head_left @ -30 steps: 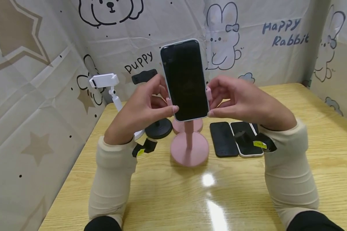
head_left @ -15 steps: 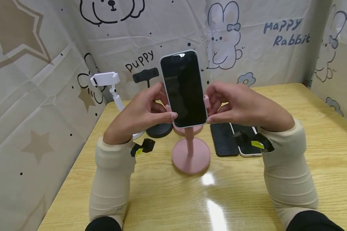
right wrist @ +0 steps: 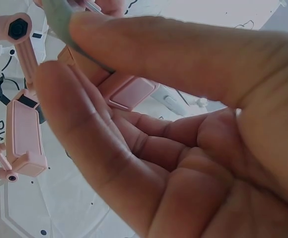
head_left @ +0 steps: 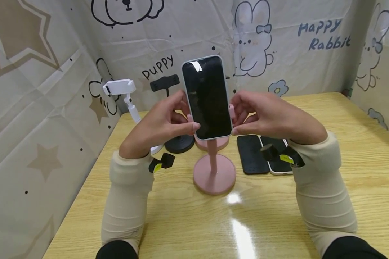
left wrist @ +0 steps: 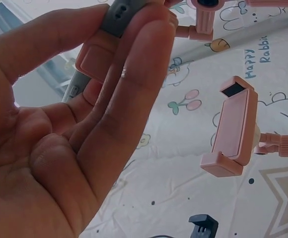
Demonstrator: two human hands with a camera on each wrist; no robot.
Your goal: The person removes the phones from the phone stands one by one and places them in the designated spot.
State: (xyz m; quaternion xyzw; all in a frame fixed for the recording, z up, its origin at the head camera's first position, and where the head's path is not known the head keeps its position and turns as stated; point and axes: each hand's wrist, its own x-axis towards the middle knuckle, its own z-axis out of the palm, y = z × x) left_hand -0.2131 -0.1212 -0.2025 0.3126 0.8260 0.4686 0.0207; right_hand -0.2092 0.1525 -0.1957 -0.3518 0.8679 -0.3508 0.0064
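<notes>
A smartphone (head_left: pixel 207 99) in a pale blue-green case, its screen dark, sits upright and slightly tilted in the clamp of a pink phone stand (head_left: pixel 214 176). My left hand (head_left: pixel 162 122) pinches the phone's lower left edge, thumb over the front and fingers behind. At the lower right corner my right hand (head_left: pixel 272 117) grips with the thumb, its fingers around the pink clamp end. The left wrist view catches the case's bottom corner (left wrist: pixel 118 17) beside one clamp end (left wrist: pixel 95 59). Under the right thumb a case edge (right wrist: pixel 59 25) shows, near the other clamp end (right wrist: pixel 131 92).
Behind the phone stand a white phone stand (head_left: pixel 120 87), a black phone stand (head_left: pixel 165 82) and another pink stand (head_left: pixel 201 144). Several phones lie flat at the right, among them a black one (head_left: pixel 253 154). Patterned cloth (head_left: pixel 194 32) walls off the wooden table's (head_left: pixel 181 223) back and left.
Over the second, the phone, both hands' thumbs and the pink stand's base have shifted slightly down in the head view. Both hands keep their hold; little differs over the last half second.
</notes>
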